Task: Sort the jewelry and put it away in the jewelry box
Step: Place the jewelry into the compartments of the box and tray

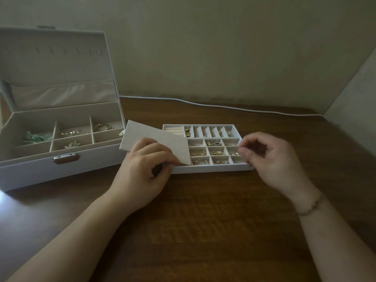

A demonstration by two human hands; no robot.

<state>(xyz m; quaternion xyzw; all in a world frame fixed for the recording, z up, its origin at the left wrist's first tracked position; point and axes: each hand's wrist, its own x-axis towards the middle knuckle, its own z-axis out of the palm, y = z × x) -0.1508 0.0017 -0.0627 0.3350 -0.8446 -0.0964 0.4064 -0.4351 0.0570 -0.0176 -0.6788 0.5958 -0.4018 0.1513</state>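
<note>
The left hand [145, 161] has its grip closed on a flat white card [156, 142], thumb under the near corner and fingers on top; the card lies tilted across the left end of the white divided tray [211, 169], covering the cells there and jutting out past the tray's left edge toward the jewelry box [61, 169]. The right hand [270, 159] hovers at the tray's right end, fingers loosely curled; whether that grip pinches anything small I cannot tell, the fingertips being blurred. In the tray's uncovered cells sit small gold pieces [217, 153], one or two to a cell, with ring rolls showing at the far left corner; a beaded bracelet [311, 204] circles the right wrist. The tray rests on the dark wooden counter [203, 220], just beside the jewelry box, which stands open on the left, lid upright; its compartments hold a green piece [37, 136], gold rings [102, 127] and a pale flower-shaped piece [73, 144]. A white cable [223, 105] runs along the counter's back edge by the wall.
</note>
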